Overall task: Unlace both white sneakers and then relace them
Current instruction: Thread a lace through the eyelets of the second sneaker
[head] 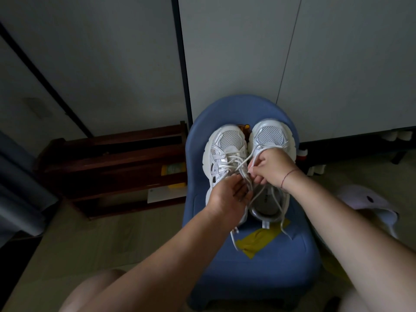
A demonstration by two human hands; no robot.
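Observation:
Two white sneakers stand side by side on a blue padded seat (258,266), toes pointing away from me. The left sneaker (227,143) still has crossed laces over its tongue. The right sneaker (270,134) has loose white laces (275,206) trailing over its opening and onto the seat. My left hand (227,194) rests over the left sneaker's heel end, its fingers touching lace strands. My right hand (270,167) sits over the right sneaker's tongue and pinches a lace between thumb and fingers. It hides most of that sneaker's eyelets.
A yellow cloth (256,239) lies on the seat under the lace ends. A dark wooden rack (112,167) stands to the left on the floor. White cabinet panels (247,52) rise behind. A pale purple item (369,203) lies at the right.

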